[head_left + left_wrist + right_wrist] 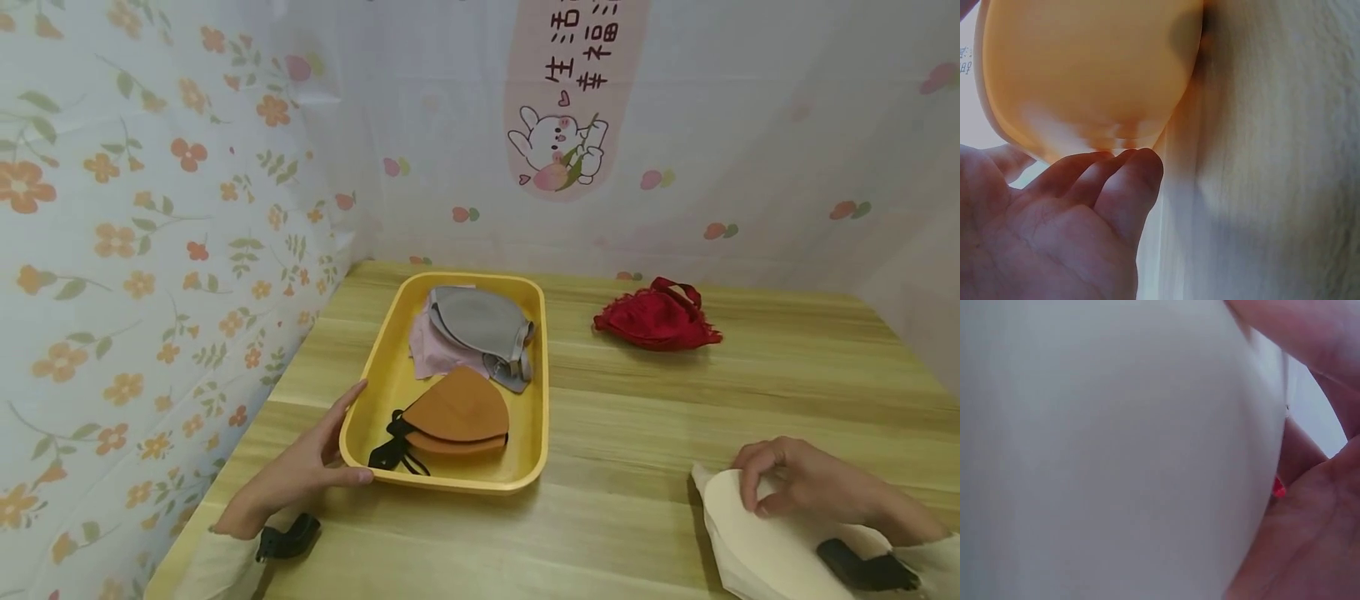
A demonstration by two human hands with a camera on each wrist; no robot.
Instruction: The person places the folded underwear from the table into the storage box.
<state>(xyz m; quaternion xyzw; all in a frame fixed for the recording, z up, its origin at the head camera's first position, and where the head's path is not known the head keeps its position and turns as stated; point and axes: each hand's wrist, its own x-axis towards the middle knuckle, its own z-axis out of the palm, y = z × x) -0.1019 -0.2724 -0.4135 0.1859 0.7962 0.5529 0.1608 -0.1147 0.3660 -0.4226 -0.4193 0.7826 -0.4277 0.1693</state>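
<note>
A yellow tray (545,400) stands on the table at the centre left. My left hand (311,462) holds its near left corner, thumb along the front wall and fingers on the left side; the left wrist view shows fingertips against the tray's outer wall. Inside lie an orange folded bra (457,408) with black straps, a grey folded bra (480,321) and a pale pink cloth (431,350) partly under the grey one. At the near right, my right hand (813,483) pinches a cream bra (738,525) with a smooth cup, which fills most of the right wrist view.
A red bra (656,321) with frilly edges and a strap loop lies at the back, right of the tray. Wood-grain table (615,467) runs between the tray and the cream bra. Printed cloth (420,108) hangs behind and along the left side.
</note>
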